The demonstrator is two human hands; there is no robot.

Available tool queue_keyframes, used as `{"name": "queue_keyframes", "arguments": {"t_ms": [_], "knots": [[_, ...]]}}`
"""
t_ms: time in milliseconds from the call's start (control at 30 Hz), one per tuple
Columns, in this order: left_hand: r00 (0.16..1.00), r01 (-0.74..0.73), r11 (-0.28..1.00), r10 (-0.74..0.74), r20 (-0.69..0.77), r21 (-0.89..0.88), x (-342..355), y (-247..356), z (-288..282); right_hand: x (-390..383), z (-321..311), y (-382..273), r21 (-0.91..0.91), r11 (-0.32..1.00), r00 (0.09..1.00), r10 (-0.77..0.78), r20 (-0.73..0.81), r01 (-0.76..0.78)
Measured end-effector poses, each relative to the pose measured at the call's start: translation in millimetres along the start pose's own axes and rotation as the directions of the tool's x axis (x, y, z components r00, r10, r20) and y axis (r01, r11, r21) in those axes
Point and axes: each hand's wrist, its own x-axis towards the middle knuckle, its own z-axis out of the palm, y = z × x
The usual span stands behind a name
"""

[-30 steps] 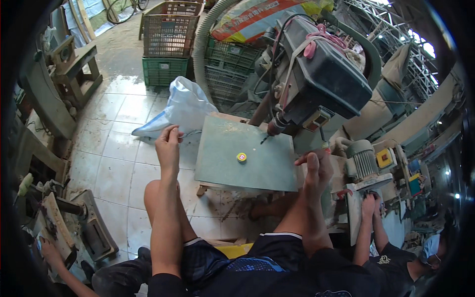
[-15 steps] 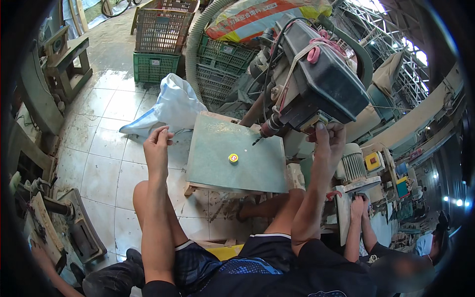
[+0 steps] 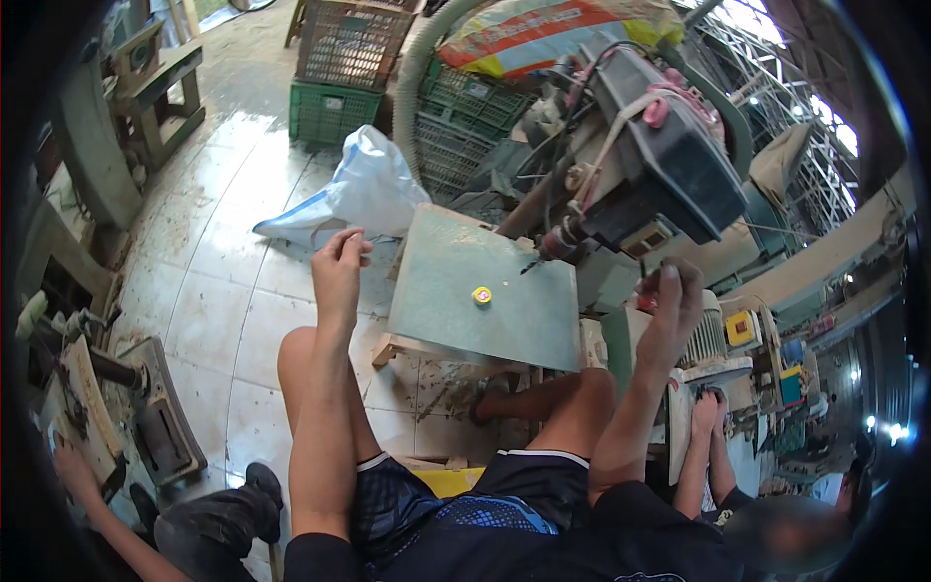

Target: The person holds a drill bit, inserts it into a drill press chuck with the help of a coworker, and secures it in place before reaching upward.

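My left hand [image 3: 339, 264] is raised left of the pale green board [image 3: 427, 312], fingers and thumb pinched together; anything between them is too small to make out. My right hand [image 3: 674, 301] hovers below and right of the drill's switch box [image 3: 648, 239], apart from it, with loosely bent, slightly blurred fingers and nothing visible in them. The drill press [image 3: 669, 145], dark-cased with pink and white cord tied on it, leans over the board. Its chuck [image 3: 561, 241] holds a dark drill bit [image 3: 530, 268]. A small round yellow piece with a red centre [image 3: 482, 296] sits on the board.
A white sack [image 3: 373, 179] slumps behind the board, near a ribbed hose [image 3: 408, 107] and stacked crates [image 3: 335, 112]. At right are a motor [image 3: 706, 325] and another person's hands [image 3: 710, 407]. Machines and another person's arm [image 3: 82, 475] are at left.
My right hand has come away from the drill's switch box, moving down and to the right. My left hand stays pinched. The whole view has shifted slightly.
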Motion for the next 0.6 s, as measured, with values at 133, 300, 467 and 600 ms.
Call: {"name": "queue_keyframes", "arguments": {"t_ms": [133,300,467,600], "knots": [[0.999,0.011,1.000,-0.012,-0.034,-0.002,2,1,-4,-19,-3,22,-0.048,0.997,0.995,0.068,0.069,-0.065],[1.000,0.023,1.000,-0.023,-0.014,-0.017,7,4,-4,-36,2,56,-0.091,0.996,1.000,0.005,0.020,-0.003],[0.997,0.013,0.998,-0.009,-0.070,0.056,18,7,0,-25,-12,35,0.050,0.996,0.984,0.081,-0.160,-0.074],[0.998,-0.027,0.996,0.032,-0.050,0.089,28,10,4,-22,-16,9,0.194,0.979,0.991,-0.032,-0.130,0.057]]}}
